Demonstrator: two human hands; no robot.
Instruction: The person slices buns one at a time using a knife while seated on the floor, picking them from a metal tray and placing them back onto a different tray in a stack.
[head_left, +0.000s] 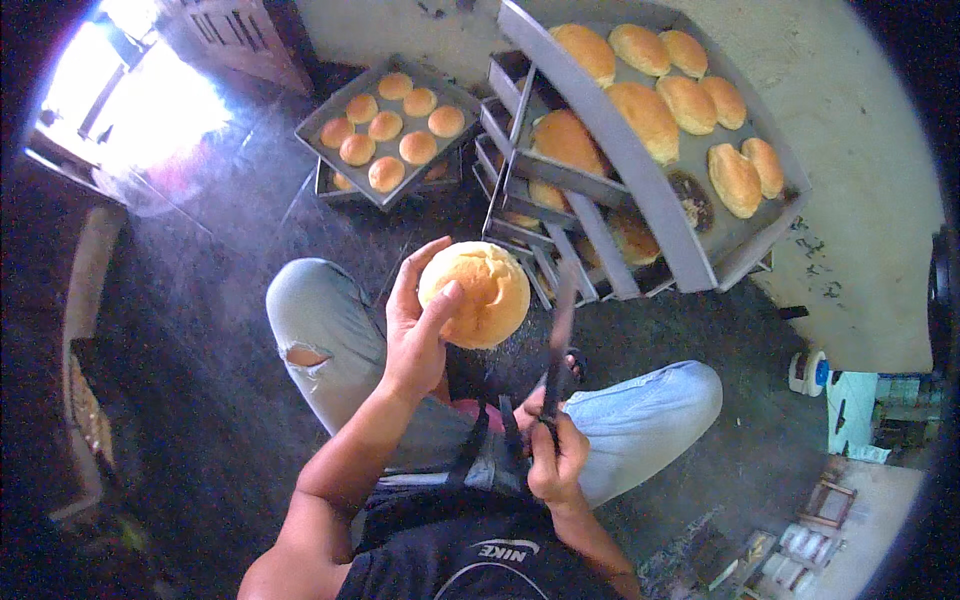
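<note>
My left hand (421, 330) grips a round golden bread bun (480, 296), thumb across its face and fingers behind its left side. The bun is held up over my crossed legs, its surface creased toward the upper right. A knife (561, 337) is in my right hand (556, 457), fist around the handle and the blade pointing up and away from me. The blade is motion-blurred and stands apart from the bun, to its right. Fine crumbs show in the air just below the bun.
Ahead on the right, a stack of metal baking trays (615, 150) holds large and oblong loaves (641, 120). A tray of round buns (386, 126) rests on another tray at the front left. A white container with a blue part (810, 373) stands on the floor at right.
</note>
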